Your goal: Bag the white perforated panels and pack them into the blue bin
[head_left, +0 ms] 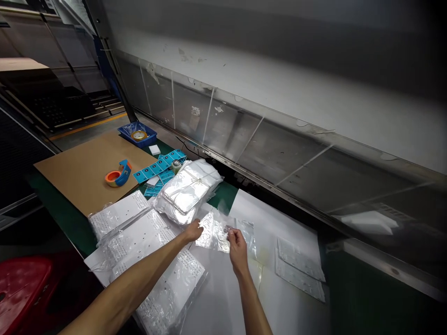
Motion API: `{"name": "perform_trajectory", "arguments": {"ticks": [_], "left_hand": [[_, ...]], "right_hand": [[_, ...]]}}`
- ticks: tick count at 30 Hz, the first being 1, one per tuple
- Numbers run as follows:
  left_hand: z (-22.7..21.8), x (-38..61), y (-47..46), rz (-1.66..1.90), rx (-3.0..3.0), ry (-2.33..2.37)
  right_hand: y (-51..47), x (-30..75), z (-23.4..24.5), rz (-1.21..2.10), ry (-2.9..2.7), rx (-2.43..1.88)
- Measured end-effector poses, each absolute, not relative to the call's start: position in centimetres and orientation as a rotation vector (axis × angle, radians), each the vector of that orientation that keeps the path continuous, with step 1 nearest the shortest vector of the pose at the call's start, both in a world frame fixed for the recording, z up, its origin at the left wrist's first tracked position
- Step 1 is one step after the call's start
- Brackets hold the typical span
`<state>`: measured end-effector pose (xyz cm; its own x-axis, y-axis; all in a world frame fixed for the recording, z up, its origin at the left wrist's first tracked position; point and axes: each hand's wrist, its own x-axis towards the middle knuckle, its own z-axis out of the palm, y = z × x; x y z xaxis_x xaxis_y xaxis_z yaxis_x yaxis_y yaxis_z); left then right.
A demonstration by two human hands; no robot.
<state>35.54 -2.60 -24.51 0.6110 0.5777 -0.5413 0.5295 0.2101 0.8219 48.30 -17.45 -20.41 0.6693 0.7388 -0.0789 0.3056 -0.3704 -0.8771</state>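
Observation:
A clear, shiny plastic bag [218, 235] is stretched between my hands, just above the white sheet covering the table. My left hand [193, 231] pinches its left side, fingers closed. Closed fingers of my right hand [237, 245] grip the bag nearer its middle, and part of it spreads past them to the right. Right behind my left hand lies a tied bundle of clear plastic bags [192, 186]. Beneath my left forearm are several bagged white printed sheets [139, 237], partly hidden by the arm.
Two flat clear packets [300, 267] overlap at the right. A tape dispenser [119, 174] stands on brown cardboard [80, 167]. Blue label strips [160, 166] lie beside a blue tray [138, 134] with a tape roll. A metal-edged panel [244, 135] rises behind; a red stool [24, 288] is lower left.

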Motion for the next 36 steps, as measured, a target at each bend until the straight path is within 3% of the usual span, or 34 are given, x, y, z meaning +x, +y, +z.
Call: {"name": "perform_trajectory", "arguments": {"ticks": [10,15,23,36], "left_hand": [[-13.2,34.6,-8.7,0.196,1.380,0.682],[-12.3,32.9,-11.0,0.268,1.229,0.653],[-9.7,30.1,-14.9,0.154,0.800,0.542],[-8.1,28.3,-18.3,0.067,0.617,0.521]], "right_hand": [[-22.7,43.0,-14.7,0.434,-1.108,-1.883],[-25.0,40.3,-13.4,0.394,-1.160,-1.909],[-27.6,37.7,-9.4,0.571,-0.738,-1.962],[-29.8,35.7,-7.9,0.725,-0.554,-1.795]]}}
